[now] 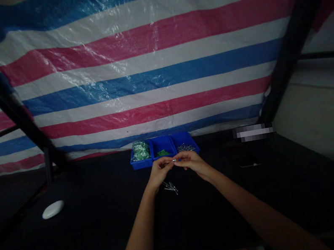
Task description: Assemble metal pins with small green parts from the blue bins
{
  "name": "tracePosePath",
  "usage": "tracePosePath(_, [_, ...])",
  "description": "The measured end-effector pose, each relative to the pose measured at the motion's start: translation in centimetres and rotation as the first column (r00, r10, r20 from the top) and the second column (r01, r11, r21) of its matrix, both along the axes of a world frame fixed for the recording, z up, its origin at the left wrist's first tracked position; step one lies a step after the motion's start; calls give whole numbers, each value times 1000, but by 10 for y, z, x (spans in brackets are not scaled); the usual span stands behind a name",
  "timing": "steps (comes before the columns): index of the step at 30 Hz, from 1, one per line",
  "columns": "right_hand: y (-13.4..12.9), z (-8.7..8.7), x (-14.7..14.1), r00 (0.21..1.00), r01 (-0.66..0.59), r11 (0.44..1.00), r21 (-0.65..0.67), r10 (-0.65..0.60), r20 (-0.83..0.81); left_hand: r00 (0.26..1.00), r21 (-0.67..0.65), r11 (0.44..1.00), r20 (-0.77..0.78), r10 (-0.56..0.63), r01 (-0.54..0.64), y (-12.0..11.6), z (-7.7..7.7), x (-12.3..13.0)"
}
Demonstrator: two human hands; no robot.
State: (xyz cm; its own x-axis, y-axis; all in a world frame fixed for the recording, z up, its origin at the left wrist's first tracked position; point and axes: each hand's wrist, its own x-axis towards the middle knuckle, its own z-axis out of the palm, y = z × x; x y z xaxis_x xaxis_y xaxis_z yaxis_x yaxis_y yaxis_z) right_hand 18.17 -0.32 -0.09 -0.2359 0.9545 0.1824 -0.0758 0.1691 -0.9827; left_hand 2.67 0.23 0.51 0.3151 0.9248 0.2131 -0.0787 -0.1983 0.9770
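Before red-white-blue-striped plastic sheeting [158, 73], left hand [159, 172] and right hand [195, 163], fingers nearly closed, pinch a small silvery piece [174, 160], likely light, stiff, best gripped endwise.

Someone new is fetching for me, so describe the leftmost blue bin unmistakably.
Find the striped sheet behind the black table. At the sheet's foot stands a row of three blue bins; take the leftmost. It is heaped with shiny, clear-wrapped green contents, while its neighbours hold loose green pieces and silvery rods.
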Motion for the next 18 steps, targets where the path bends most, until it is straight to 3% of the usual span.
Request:
tracePosePath(5, [0,1,0,998,25,999,32,-26,62,1000,1,1000,-25,8,-8,0,-1,0])
tracePosePath(9, [5,0,5,969,111,977,184,-148,199,997,13,1000,-78,27,-26,3,-5,0])
tracePosePath(13, [11,-2,15,873,241,892,382,-371,316,993,12,999,-109,51,-50,6,-9,0])
tracePosePath(18, [14,0,31,658,407,734,543,-648,383,993,16,997,-81,82,-81,10,-11,-2])
